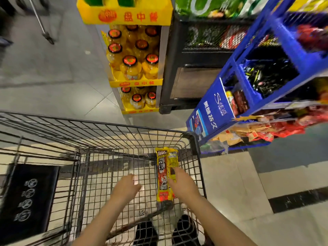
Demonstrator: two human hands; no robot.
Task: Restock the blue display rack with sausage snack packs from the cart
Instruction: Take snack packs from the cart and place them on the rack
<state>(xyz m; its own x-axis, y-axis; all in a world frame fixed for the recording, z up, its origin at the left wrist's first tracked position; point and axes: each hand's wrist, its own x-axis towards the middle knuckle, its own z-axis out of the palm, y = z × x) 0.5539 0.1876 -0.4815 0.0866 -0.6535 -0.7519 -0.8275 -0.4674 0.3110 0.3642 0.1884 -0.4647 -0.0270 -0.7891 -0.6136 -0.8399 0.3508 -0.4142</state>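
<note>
Viewpoint: a single head-worn wide-angle camera, looking steeply down and forward.
Nearest: wire cart [99,139] fills the lower frame, close below.
Farther: blue display rack [213,110] at upper right, edges bent by the lens.

Right hand [182,183] holds sausage packs [166,173] over cart [106,132]; left hand [126,186] empty.

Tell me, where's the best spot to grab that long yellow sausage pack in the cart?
Probably round its middle, coming from above. The sausage pack is long and narrow, lying lengthways in the cart, so a grip across its narrow width should keep it balanced. The right hand already holds packs there; the left hand is free.
</note>
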